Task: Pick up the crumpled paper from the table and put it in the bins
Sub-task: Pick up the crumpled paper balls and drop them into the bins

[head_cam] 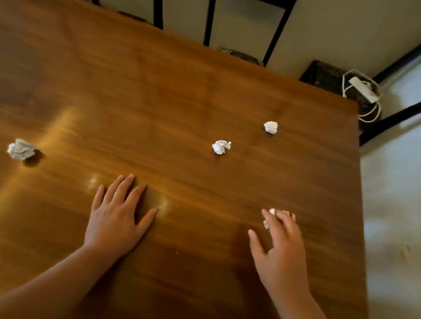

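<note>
**Head view: early stage of clearing the desk.** No bin appeared in the view, and four pieces of paper lay on the desk (159, 90); on this evidence little or none of the task looked done, and each piece had yet to be lifted and carried to the bins.

The right hand (280, 248) lay spread over the nearest crumpled paper (272, 211); its fingers were nearly straight across the top of the wad, and the thumb was held well apart, toward the left hand; white paper showed past the fingertips and beside the forefinger. The hand touched the paper but had not closed round it, so the grasp was judged to be just beginning.

The left hand (116, 217) rested palm down on the desk; its fingers were straight and slightly fanned, and it held nothing.

A second wad (221, 147) lay ahead of the right hand, a little toward the left hand; a third wad (270, 127) lay farther ahead, beyond the second; a fourth wad (21, 149) lay well out to the left of the left hand, slightly ahead of its fingertips.

A white power strip (364, 89) with its cord lay on the floor, past the desk corner ahead and to the right of the right hand.
</note>
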